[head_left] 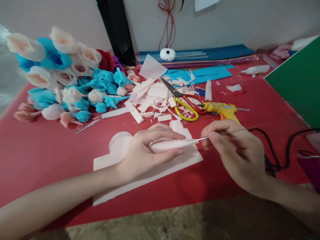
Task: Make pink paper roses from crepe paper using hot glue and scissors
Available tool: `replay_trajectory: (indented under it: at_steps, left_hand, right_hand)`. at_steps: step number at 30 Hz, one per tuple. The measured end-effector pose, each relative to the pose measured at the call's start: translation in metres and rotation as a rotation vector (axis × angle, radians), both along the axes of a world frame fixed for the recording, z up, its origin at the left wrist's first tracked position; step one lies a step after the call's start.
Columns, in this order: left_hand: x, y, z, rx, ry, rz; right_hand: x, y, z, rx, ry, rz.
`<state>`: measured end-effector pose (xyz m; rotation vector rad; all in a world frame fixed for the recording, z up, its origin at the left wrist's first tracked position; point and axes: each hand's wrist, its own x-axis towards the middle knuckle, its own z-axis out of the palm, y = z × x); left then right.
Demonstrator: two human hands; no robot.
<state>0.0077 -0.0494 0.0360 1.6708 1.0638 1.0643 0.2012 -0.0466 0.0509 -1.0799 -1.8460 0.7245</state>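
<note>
L forearm; L hand, clamped on rolled pale ppr.; R hand, pinched on thin wire at ppr. tip; pale sheet below, on red counter.

Paper roll: pale pinkish-white, slim, fuller at left, tapering to a narrow tip at right; lies nearly lengthwise across the view, over the sheet. Wire: thin, silvery, straight; emerges from roll's narrow tip, slants slightly up to the right, far stretch blurred. Paper sheet: same pale tone, flat, askew on red worktop, near front edge.
</note>
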Motion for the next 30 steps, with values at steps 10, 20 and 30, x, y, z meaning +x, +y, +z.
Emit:
replay_trajectory:
  at_steps: [10, 20, 30]
  left_hand:
    - [0.000, 0.002, -0.003, 0.002, 0.066, 0.061]
    - [0.003, 0.002, -0.002, -0.150, 0.026, 0.158]
    - [0.002, 0.006, -0.012, -0.427, -0.199, 0.213]
  right_hand:
    - [0.000, 0.002, 0.003, -0.065, 0.053, -0.019]
    - [0.006, 0.009, 0.000, -0.312, 0.423, -0.052]
    - [0.037, 0.061, 0.016, 0.098, 0.407, -0.355]
